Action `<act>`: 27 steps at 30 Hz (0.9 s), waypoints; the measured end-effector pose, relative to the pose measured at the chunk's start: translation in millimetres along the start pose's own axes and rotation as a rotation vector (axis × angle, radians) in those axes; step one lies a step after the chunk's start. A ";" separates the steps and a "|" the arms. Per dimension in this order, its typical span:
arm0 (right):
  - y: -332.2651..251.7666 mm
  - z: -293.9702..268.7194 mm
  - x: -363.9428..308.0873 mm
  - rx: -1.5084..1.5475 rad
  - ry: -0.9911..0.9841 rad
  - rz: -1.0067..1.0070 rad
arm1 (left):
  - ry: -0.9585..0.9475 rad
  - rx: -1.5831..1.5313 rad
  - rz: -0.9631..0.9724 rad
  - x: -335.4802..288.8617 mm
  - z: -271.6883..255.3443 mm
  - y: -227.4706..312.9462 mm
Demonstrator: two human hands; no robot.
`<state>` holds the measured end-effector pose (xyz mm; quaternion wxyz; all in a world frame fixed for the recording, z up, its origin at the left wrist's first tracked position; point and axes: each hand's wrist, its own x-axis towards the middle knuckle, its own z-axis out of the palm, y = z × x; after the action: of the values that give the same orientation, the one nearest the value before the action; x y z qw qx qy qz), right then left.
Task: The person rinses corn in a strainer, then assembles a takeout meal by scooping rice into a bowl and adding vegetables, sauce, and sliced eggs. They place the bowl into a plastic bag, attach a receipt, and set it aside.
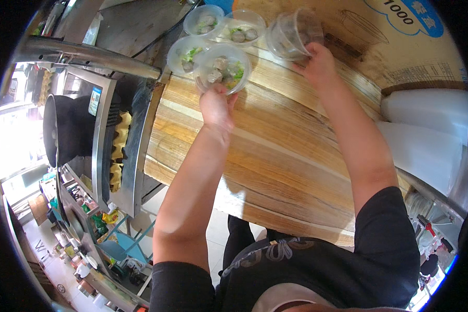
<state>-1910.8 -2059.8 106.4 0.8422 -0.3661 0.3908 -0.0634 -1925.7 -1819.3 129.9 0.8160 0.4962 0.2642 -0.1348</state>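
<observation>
My left hand (217,105) is closed on the near rim of a clear round plastic bowl (205,73) with meatballs and chopped greens inside. Just beyond it, similar bowls stand close together: one at the left (178,51), one farther back (203,20) and one to the right (234,21). Toward the far right, my right hand (320,66) grips a tilted stack of clear plastic bowls (291,32) by its near side, fingers partly hidden behind the plastic. All of this is at the far end of the wooden board (275,140).
A printed cardboard box (416,62) bounds the far right. Stacked whitish plastic containers (421,151) line the right edge. Left of the board are a metal pipe (104,61), a steel-framed counter holding yellowish egg-carton-like pieces (119,138), and a black wok (70,130).
</observation>
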 end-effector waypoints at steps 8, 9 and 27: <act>-25.8 12.5 -45.7 0.107 -0.151 -0.023 | -0.135 -0.085 -0.072 -46.1 -9.5 36.3; -29.0 17.7 -48.4 0.090 -0.221 -0.026 | -0.115 -0.113 -0.062 -48.0 -11.3 47.6; 32.7 86.7 15.4 0.135 -0.216 0.040 | 0.232 0.130 0.088 65.4 -30.8 86.2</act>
<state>-1845.0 -1993.0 112.2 0.9031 -0.3055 0.3000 -0.0328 -1839.4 -1748.8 145.3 0.7513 0.5712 0.3255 -0.0577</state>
